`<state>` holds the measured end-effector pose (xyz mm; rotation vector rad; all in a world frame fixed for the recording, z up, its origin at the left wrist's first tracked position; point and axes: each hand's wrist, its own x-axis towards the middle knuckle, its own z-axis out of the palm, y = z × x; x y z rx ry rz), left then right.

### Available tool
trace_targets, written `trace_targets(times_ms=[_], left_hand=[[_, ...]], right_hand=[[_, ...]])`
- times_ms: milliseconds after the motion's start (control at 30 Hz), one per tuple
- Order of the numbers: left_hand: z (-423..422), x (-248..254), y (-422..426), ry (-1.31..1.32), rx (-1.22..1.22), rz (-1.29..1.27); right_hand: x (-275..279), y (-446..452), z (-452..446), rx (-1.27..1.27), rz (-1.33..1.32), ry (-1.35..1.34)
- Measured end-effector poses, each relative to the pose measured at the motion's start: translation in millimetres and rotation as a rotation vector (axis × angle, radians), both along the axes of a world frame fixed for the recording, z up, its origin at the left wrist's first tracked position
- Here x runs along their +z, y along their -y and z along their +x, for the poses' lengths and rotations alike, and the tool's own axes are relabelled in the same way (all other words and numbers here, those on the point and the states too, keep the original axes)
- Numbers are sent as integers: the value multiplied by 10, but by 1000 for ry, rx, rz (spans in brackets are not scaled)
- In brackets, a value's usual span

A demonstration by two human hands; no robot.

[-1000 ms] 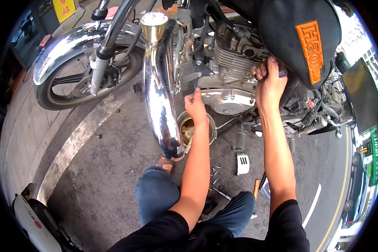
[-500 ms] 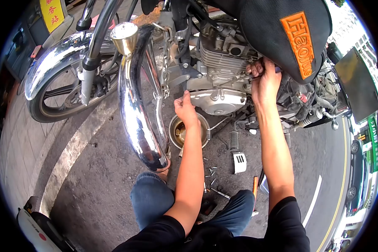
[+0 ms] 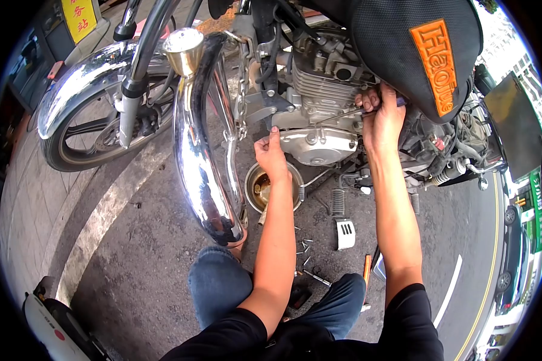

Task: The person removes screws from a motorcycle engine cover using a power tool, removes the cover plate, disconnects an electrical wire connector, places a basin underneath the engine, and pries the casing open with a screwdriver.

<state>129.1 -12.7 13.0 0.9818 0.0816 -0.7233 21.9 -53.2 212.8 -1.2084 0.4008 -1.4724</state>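
Observation:
My right hand point(image 3: 380, 123) is closed around the handle of a screwdriver point(image 3: 343, 114). Its thin shaft points left along the upper edge of a silver engine cover point(image 3: 319, 147), below the finned cylinder point(image 3: 319, 90). I cannot make out exactly where the tip ends. At the cover's front end is my left hand point(image 3: 272, 157), thumb up against the edge and the other fingers curled in. Beneath that hand, a round metal pan point(image 3: 250, 180) with brownish liquid in it sits on the ground, partly hidden by my forearm.
A chrome crash bar point(image 3: 193, 138) with a gold funnel-shaped cup point(image 3: 184, 53) on it stands left of the engine. Several bolts and a socket tool point(image 3: 317, 277) lie on the asphalt near my knees, beside a footpeg point(image 3: 345, 233). A black bag point(image 3: 385, 48) hangs above my right hand.
The view has shifted slightly, so the motorcycle sits a little further right. Both hands keep nearly the same places at the engine cover.

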Motion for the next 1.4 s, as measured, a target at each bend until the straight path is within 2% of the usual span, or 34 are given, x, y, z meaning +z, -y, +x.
trace_targets(times_ms=[333, 667, 767, 1267, 1400], left_hand=[[11, 34, 25, -41, 9, -68], [7, 50, 10, -4, 29, -15], [10, -73, 47, 26, -2, -31], [-23, 53, 5, -8, 46, -48], [9, 54, -23, -18, 19, -42]], right_hand=[[15, 1, -51, 23, -44, -11], [73, -34, 13, 3, 9, 6], [69, -27, 35, 6, -6, -20], [178, 3, 211, -93, -62, -170], [165, 17, 267, -130, -136, -291]])
